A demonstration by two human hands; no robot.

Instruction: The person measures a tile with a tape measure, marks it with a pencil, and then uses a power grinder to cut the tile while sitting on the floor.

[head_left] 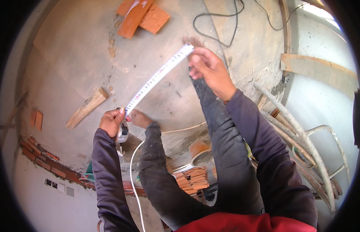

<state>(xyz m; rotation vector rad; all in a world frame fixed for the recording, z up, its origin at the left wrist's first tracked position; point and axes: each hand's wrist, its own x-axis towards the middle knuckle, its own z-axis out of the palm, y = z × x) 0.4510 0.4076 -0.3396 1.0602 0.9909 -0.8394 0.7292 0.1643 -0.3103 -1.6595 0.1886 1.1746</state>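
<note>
Between my two hands a tape measure's white blade [158, 77] is stretched, slanting up to the right above the concrete floor. My left hand [111, 121] is closed round the tape measure's silver and dark case [122, 132], with the thumb by the blade where it leaves the case. At the far end, my right hand [211, 71] pinches the blade's tip between thumb and fingers. My legs and bare feet show below and behind the tape.
Orange bricks [155, 18] lie at the far side, near a dark cable [218, 14]. A wood piece [87, 108] rests at left. Whitish poles [300, 135] lean at right. A white cable [132, 170] runs beside my left arm; stacked tiles [191, 179] sit between my legs.
</note>
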